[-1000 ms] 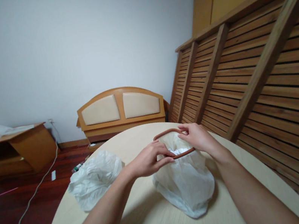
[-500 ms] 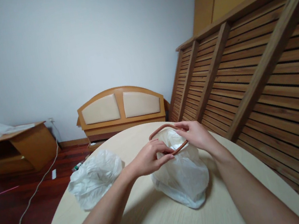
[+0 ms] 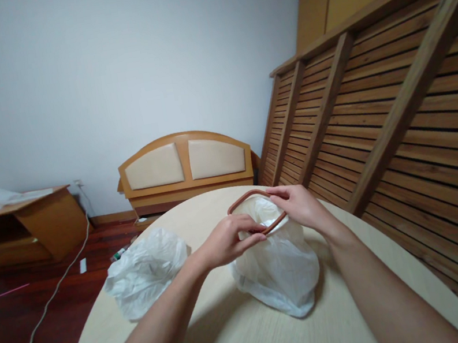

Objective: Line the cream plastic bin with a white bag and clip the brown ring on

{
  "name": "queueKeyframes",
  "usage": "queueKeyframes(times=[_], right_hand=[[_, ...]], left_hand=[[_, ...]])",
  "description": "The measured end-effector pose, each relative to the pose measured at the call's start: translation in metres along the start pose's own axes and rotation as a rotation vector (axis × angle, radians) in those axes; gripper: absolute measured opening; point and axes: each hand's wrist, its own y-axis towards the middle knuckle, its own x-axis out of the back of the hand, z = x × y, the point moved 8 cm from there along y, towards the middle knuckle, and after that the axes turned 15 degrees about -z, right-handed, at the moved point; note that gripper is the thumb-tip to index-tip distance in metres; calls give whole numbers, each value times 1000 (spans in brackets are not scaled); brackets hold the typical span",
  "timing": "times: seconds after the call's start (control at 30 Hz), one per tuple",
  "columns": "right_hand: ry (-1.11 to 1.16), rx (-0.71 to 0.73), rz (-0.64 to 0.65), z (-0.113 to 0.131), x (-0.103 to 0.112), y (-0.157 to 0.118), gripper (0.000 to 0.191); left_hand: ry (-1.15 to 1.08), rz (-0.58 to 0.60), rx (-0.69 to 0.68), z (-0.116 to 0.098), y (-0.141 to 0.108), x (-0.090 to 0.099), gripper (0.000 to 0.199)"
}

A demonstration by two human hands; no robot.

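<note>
In front of me on the pale round table (image 3: 222, 342) stands a small bin with a brown rim (image 3: 245, 197). A white plastic bag (image 3: 283, 273) lines it and hangs loosely down its outside. My left hand (image 3: 234, 239) pinches the near left part of the rim, thumb outside and fingers inside. At the right side, my right hand (image 3: 298, 204) grips the rim with the thumb reaching over the opening. The bin's body is hidden under the bag. A crumpled white plastic bag (image 3: 147, 273) lies on the table left of my left forearm.
Slatted wooden panels (image 3: 382, 140) lean along the right side. Beyond the table is a headboard (image 3: 185, 155) against the wall. A low wooden desk (image 3: 51, 224) stands at the left, and a white cable (image 3: 49, 304) runs over the dark floor.
Almost nothing differs. The near edge of the brown rim sits very slightly higher, and my left hand has shifted a little with it.
</note>
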Motion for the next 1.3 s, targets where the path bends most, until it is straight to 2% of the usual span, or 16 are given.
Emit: queueKeyframes(times=[0.1, 0.23, 0.43, 0.57, 0.73, 0.83, 1.0, 1.07, 1.17, 1.3], right_hand=[[50, -41, -3, 1, 2, 0, 30], [80, -154, -79, -4, 9, 1, 30], [115, -221, -165, -9, 15, 3, 26], [115, -234, -143, -12, 16, 3, 27], [182, -199, -43, -9, 9, 2, 30], [233, -166, 1, -4, 5, 1, 30], [183, -270, -85, -14, 11, 1, 27], [169, -303, -83, -18, 13, 0, 25], [163, -292, -80, -22, 15, 1, 19], [82, -259, -190, -34, 28, 7, 20]], left_hand=[[23, -5, -25, 1, 0, -1, 30], [45, -27, -79, -1, 0, -1, 30], [57, -73, -119, -5, 0, 9, 24], [41, -96, -104, -4, 1, 18, 21], [-9, -235, 1, 8, 2, 33, 21], [-38, -274, 29, 18, 1, 36, 21], [-89, -256, -35, 18, 0, 31, 20], [-82, -227, -64, 15, 0, 26, 19], [-58, -176, -101, 11, -1, 17, 18], [-7, -171, -138, 12, -4, 9, 24]])
